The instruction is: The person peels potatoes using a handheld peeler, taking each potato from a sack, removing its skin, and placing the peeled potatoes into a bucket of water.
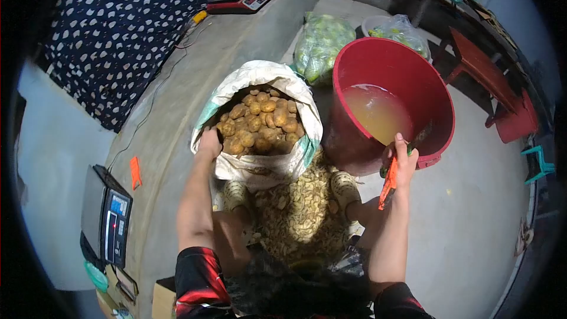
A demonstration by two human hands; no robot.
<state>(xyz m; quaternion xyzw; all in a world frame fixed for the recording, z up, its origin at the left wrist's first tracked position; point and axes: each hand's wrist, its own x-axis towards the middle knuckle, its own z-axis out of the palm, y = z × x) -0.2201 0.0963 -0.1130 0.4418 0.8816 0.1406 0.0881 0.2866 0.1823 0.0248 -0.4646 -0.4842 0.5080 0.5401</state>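
A white woven sack [254, 168] stands in front of me, its mouth rolled back and full of brown potatoes [260, 119]. My left hand [209, 142] is closed on the left side of the sack's rim, close to the potatoes; its fingertips are partly hidden. In my right hand [404, 162] is an orange-handled peeler [388, 184], held with the handle pointing down; its working end is hard to make out. That hand is over the near rim of a big red tub [434, 91], which holds cloudy yellowish water [378, 112].
Peelings [298, 210] cover the floor between my feet. Bagged greens [323, 44] stand behind the sack, beside another bag [403, 32] in a basin. Left, a concrete ledge holds an orange object [136, 172] and scales [112, 221]. A red chair [490, 77] stands right.
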